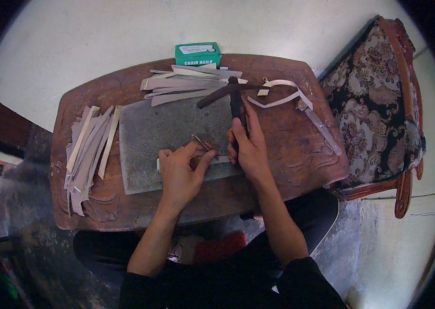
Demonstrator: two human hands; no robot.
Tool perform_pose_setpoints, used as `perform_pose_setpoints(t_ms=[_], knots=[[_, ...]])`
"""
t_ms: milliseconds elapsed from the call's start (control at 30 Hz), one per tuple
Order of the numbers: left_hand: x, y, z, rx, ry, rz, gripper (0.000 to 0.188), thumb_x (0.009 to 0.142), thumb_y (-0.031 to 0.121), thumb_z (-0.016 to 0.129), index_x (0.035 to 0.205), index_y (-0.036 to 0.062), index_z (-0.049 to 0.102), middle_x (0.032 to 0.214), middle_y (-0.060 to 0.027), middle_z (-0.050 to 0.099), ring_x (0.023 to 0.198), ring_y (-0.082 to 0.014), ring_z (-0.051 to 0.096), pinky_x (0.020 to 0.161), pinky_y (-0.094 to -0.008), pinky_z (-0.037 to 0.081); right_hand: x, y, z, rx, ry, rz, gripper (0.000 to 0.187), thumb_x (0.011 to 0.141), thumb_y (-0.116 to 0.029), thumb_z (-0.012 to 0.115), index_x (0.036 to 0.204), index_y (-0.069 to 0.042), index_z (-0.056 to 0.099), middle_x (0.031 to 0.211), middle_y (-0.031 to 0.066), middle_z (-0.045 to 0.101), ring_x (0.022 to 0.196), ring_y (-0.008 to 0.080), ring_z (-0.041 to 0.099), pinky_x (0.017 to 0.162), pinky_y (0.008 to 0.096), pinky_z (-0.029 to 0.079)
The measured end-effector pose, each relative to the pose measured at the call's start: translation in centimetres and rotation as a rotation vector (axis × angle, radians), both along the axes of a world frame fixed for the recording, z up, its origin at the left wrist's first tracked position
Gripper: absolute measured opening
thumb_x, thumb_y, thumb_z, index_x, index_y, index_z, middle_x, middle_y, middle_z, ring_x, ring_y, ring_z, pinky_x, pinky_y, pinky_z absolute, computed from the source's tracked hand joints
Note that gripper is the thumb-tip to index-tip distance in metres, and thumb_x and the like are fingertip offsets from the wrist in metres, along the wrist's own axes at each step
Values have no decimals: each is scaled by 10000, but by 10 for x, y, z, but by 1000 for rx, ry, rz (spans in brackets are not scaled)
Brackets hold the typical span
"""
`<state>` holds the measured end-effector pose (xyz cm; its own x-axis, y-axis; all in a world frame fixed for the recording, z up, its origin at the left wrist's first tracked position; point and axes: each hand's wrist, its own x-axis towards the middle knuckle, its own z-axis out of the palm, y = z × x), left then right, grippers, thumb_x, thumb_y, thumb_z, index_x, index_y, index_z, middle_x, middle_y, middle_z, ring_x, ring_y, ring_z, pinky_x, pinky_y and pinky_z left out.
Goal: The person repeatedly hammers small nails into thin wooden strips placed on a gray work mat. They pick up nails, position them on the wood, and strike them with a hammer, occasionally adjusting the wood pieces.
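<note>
My right hand (251,149) is wrapped round the handle of a dark hammer (235,100), its head raised above the far part of a grey slab (148,129). My left hand (182,172) pinches a short, thin metal rod, perhaps a punch (200,142), over the slab. Beneath those fingertips lies a pale narrow strip (222,159), partly covered by both hands. A brown patch (210,146) shows beside the rod; I cannot tell what it is.
Grey and cream strips lie in piles at the table's left (89,149) and far side (192,83). Behind stands a green box (197,54). On the right are a curled pale strip (282,82) and a flat clear-looking bar (320,126), with a patterned chair (377,103) beyond.
</note>
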<state>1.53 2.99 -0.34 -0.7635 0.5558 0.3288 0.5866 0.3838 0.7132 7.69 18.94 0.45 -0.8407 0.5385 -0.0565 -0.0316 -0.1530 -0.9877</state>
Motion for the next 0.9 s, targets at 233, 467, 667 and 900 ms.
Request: perform_pose_setpoints(t_ms=[233,467,667,900], knots=[[0,-1,2,-58,-27,-11,150,885,277,763,934,135,757,860,-21,756,676,-199,509,795,-338,318,-1,-1,1,-5,12,1,571,1071,-253,514,1586,-210,271,794,9,496,510,68,430,430,242,368],[1,1,4,-35,59,-47,164,877,287,769,891,133,715,692,-36,664,593,-220,529,755,-370,324,-1,0,2,11,-14,0,570,1067,-253,521,1581,-209,279,790,11,501,507,66,433,429,246,368],[2,0,4,-46,115,-95,160,870,261,776,910,119,716,704,-47,664,600,-224,546,747,-371,330,-1,0,1,27,4,6,562,1069,-250,519,1578,-205,286,795,15,509,503,69,434,423,246,363],[3,3,-4,48,199,-161,186,886,227,757,994,80,718,887,-62,743,675,-223,616,756,-375,339,-2,0,0,66,10,4,559,1070,-240,516,1576,-181,288,785,14,509,504,73,434,423,244,363]])
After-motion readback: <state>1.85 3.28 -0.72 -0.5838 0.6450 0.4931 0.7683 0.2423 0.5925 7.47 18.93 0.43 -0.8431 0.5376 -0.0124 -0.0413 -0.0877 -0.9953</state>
